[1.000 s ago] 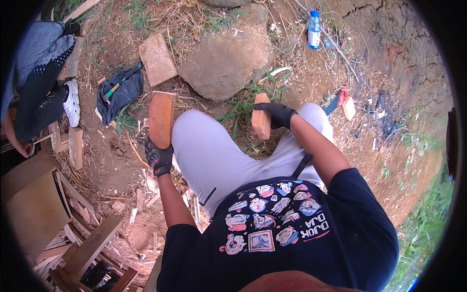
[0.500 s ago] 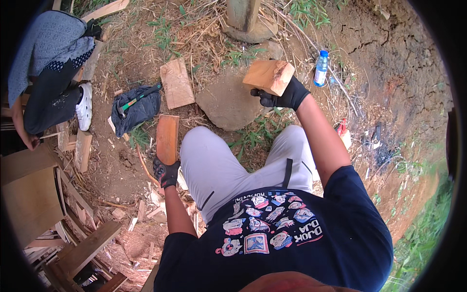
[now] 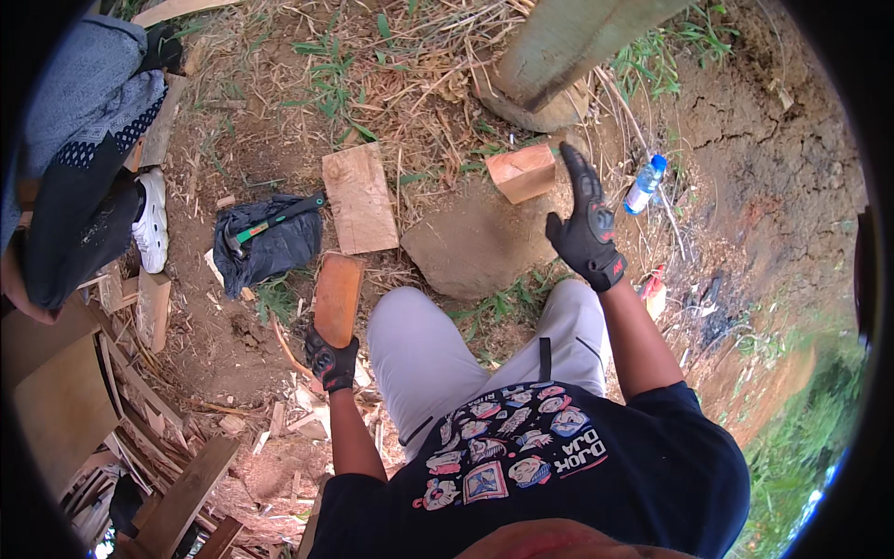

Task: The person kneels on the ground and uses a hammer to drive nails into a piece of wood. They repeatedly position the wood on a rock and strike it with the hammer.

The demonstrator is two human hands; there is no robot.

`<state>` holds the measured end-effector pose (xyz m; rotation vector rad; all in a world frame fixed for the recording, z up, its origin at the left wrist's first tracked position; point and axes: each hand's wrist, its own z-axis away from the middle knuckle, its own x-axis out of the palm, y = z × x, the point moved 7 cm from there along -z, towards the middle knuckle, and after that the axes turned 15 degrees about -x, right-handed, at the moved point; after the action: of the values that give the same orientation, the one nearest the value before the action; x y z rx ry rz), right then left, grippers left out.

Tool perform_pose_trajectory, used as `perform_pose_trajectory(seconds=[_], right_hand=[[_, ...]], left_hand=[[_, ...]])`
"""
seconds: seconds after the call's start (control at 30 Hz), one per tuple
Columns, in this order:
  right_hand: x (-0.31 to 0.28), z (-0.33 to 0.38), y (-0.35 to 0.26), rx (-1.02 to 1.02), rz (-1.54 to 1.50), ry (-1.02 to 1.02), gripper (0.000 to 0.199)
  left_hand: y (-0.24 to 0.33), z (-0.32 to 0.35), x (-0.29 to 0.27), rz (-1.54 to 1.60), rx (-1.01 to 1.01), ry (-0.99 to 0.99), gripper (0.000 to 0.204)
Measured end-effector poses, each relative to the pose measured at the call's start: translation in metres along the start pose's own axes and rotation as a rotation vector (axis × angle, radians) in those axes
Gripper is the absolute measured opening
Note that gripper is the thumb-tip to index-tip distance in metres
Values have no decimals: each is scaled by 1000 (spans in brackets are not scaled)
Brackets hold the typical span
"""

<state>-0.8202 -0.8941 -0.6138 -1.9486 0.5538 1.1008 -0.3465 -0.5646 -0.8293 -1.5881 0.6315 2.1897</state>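
My left hand [image 3: 332, 361], in a black glove, is closed around the lower end of a reddish-brown wooden piece [image 3: 338, 298] with a rounded end. My right hand [image 3: 589, 224], gloved too, is open with its fingers stretched away from me and holds nothing. Just left of its fingertips, a thick wooden block [image 3: 521, 173] sits at the far edge of a flat stone [image 3: 470, 247]. A flat pale board [image 3: 359, 197] lies on the ground beyond the piece in my left hand.
A hammer [image 3: 270, 222] with a green and black handle lies on a black plastic bag [image 3: 256, 256]. A blue-capped bottle [image 3: 644, 184] lies right of my right hand. A wooden post [image 3: 577, 51] stands ahead. At left are a seated person [image 3: 93, 140] and scrap wood [image 3: 186, 484].
My right hand has let go of the wooden block, which now rests by the stone. My left hand keeps hold of the wooden piece. The view has shifted.
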Motion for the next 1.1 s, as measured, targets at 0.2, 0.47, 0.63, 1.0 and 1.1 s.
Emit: perform_pose_trajectory(seconds=[0.2,0.47,0.63,1.0,1.1], right_hand=[[76,-54,27,154,-214,-115,80],[82,-24,-38,236,97,54,57],[48,14,-18,400,186,-69,63],[78,101,-4,399,-92,230,63],[70,99,0,407,-78,314,63]], left_hand=[[7,-2,-9,63,-13,-35,103],[-13,-3,-2,89,-61,19,118],[-11,-7,11,220,73,73,109],[-13,-24,3,60,60,-35,88],[-18,-28,8,60,35,-72,97]])
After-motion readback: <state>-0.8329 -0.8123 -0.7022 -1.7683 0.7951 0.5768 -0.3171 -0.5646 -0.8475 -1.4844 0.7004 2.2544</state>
